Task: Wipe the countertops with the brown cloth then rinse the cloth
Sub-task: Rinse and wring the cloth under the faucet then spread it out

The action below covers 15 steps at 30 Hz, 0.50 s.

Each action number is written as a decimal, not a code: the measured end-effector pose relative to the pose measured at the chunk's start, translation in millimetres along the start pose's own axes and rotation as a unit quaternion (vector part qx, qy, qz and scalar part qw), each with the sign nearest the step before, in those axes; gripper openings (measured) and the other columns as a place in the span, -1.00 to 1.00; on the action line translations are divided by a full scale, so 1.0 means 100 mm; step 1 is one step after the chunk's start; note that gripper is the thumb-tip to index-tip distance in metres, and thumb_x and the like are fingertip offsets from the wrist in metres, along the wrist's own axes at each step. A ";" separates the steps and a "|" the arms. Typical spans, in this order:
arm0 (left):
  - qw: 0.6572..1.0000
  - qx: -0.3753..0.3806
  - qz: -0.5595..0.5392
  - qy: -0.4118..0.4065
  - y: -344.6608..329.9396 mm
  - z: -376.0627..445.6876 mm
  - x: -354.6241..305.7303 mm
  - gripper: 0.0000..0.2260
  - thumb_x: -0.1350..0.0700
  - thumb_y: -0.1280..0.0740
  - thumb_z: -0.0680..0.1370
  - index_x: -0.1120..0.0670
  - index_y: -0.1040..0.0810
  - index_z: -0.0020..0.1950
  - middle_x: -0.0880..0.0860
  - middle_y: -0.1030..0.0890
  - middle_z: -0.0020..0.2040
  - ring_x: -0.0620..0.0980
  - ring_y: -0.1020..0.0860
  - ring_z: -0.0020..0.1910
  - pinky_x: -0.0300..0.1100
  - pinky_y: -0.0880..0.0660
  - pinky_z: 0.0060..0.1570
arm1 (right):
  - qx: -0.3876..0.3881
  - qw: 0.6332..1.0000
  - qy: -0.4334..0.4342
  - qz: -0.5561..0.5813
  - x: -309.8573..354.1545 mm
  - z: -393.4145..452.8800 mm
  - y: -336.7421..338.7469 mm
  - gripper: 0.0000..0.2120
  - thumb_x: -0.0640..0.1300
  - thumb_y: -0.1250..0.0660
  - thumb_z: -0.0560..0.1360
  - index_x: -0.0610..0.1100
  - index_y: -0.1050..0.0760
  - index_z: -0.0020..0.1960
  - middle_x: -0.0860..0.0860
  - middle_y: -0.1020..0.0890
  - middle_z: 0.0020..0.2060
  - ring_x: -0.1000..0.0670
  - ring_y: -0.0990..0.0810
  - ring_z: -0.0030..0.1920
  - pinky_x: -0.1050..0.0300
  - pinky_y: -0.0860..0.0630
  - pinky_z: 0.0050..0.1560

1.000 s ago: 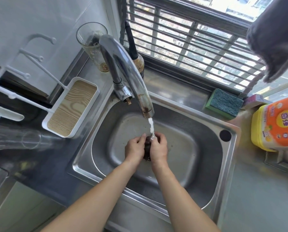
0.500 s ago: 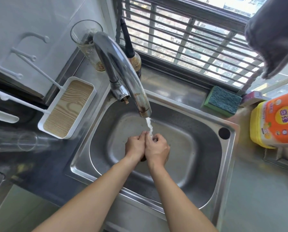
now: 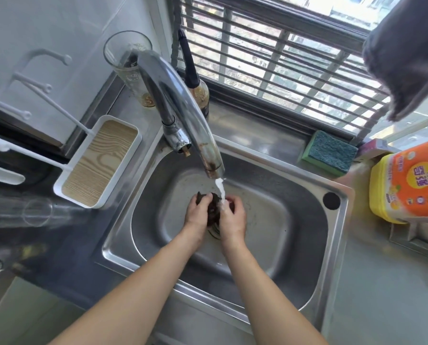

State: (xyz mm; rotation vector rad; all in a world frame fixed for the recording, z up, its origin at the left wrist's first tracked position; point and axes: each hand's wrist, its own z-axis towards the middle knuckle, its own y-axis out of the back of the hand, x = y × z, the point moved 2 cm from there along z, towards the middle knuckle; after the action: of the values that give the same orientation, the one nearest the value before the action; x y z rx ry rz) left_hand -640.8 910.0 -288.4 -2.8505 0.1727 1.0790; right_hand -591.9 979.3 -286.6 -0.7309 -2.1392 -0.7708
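Over the middle of the sink (image 3: 295, 290), the left hand (image 3: 197, 215) and right hand (image 3: 233, 220) both clutch the bunched brown cloth (image 3: 213, 210) under the water (image 3: 220, 190) running from the tap (image 3: 183, 113). Wiping looks finished; I'd say the rinsing is under way, with wringing out left.

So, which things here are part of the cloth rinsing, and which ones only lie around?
In use:
brown cloth, gripped between both hands
left hand
right hand
faucet, water running onto the cloth
sink

Lying about:
green sponge behind the sink
yellow detergent bottle at right
drinking glass behind the faucet
white tray at left
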 end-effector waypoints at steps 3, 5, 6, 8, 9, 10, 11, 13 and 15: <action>0.995 -0.010 0.099 -0.019 -0.02 0.04 -0.02 -0.65 -0.16 -0.22 0.61 0.07 -0.64 -0.09 0.07 -0.71 -0.13 0.04 -0.66 -0.10 -0.11 -0.56 -0.06 | 0.016 0.999 0.037 -0.022 0.03 -0.14 -0.08 -0.70 0.26 -0.32 0.43 0.02 -0.55 -0.12 0.03 -0.67 -0.22 -0.04 -0.64 -0.11 0.00 -0.55 -0.04; 0.991 -0.028 0.125 -0.029 -0.01 0.04 0.00 -0.60 -0.21 -0.24 0.58 0.07 -0.65 -0.16 0.07 -0.72 -0.18 0.05 -0.67 -0.12 -0.08 -0.57 -0.03 | -0.022 0.998 0.046 -0.045 0.04 -0.16 -0.05 -0.65 0.21 -0.34 0.52 -0.05 -0.45 -0.23 0.03 -0.60 -0.32 -0.07 -0.57 -0.22 0.05 -0.42 -0.17; 0.992 -0.031 0.121 -0.030 -0.01 0.05 0.02 -0.61 -0.20 -0.27 0.57 0.08 -0.66 -0.19 0.07 -0.72 -0.20 0.05 -0.68 -0.14 -0.07 -0.57 -0.04 | -0.041 0.996 0.041 -0.062 0.05 -0.14 -0.02 -0.62 0.17 -0.35 0.56 -0.07 -0.41 -0.28 0.01 -0.58 -0.36 -0.08 -0.53 -0.26 0.06 -0.35 -0.21; 0.991 -0.029 0.126 -0.029 -0.02 0.04 0.00 -0.64 -0.12 -0.30 0.57 0.08 -0.65 -0.27 0.05 -0.71 -0.27 0.02 -0.67 -0.21 -0.08 -0.57 -0.08 | -0.056 0.994 0.026 -0.093 0.09 -0.12 0.03 -0.58 0.14 -0.35 0.58 -0.09 -0.39 -0.32 -0.01 -0.56 -0.40 -0.11 -0.52 -0.29 0.09 -0.25 -0.25; 0.989 -0.023 0.141 -0.035 -0.03 0.01 -0.04 -0.66 -0.08 -0.30 0.57 0.08 -0.64 -0.30 0.03 -0.70 -0.30 0.00 -0.65 -0.25 -0.08 -0.56 -0.11 | -0.056 0.993 0.020 -0.104 0.12 -0.11 0.05 -0.58 0.13 -0.34 0.59 -0.09 -0.41 -0.33 -0.03 -0.58 -0.39 -0.14 -0.53 -0.27 0.10 -0.24 -0.25; 0.986 -0.015 0.160 -0.045 -0.04 0.01 -0.03 -0.66 -0.04 -0.29 0.57 0.09 -0.62 -0.32 0.02 -0.68 -0.33 -0.02 -0.62 -0.28 -0.07 -0.56 -0.13 | -0.053 0.992 0.014 -0.114 0.14 -0.10 0.07 -0.59 0.13 -0.32 0.60 -0.10 -0.46 -0.32 -0.08 -0.62 -0.35 -0.19 -0.56 -0.22 0.08 -0.25 -0.23; 0.983 -0.005 0.176 -0.055 -0.06 0.00 -0.04 -0.67 -0.01 -0.27 0.57 0.10 -0.60 -0.33 0.02 -0.66 -0.35 -0.03 -0.59 -0.30 -0.06 -0.55 -0.16 | -0.051 0.990 0.010 -0.128 0.16 -0.08 0.08 -0.61 0.12 -0.29 0.61 -0.11 -0.55 -0.27 -0.14 -0.67 -0.27 -0.23 -0.59 -0.14 0.05 -0.31 -0.19; 0.979 0.016 0.191 -0.067 -0.07 -0.01 -0.02 -0.68 0.04 -0.25 0.58 0.10 -0.54 -0.35 0.00 -0.61 -0.40 -0.02 -0.54 -0.33 -0.10 -0.49 -0.25 | -0.045 0.988 0.001 -0.144 0.18 -0.03 0.13 -0.59 0.11 -0.22 0.65 -0.15 -0.67 -0.13 -0.22 -0.71 -0.13 -0.26 -0.63 -0.03 0.00 -0.44 -0.03; 0.982 0.046 0.160 -0.090 -0.10 -0.02 0.02 -0.77 0.09 -0.26 0.58 0.05 -0.53 -0.27 -0.03 -0.58 -0.35 0.00 -0.52 -0.27 -0.11 -0.46 -0.22 | -0.047 0.991 -0.026 -0.121 0.16 0.03 0.19 -0.55 0.09 -0.17 0.66 -0.19 -0.66 -0.12 -0.26 -0.70 -0.10 -0.29 -0.62 -0.01 -0.03 -0.47 0.02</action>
State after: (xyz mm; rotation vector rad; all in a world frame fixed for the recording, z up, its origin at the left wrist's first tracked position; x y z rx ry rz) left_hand -636.4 919.4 -287.5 -2.6828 0.6660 1.3368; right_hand -589.0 998.5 -270.1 -0.5499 -2.2778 -0.9965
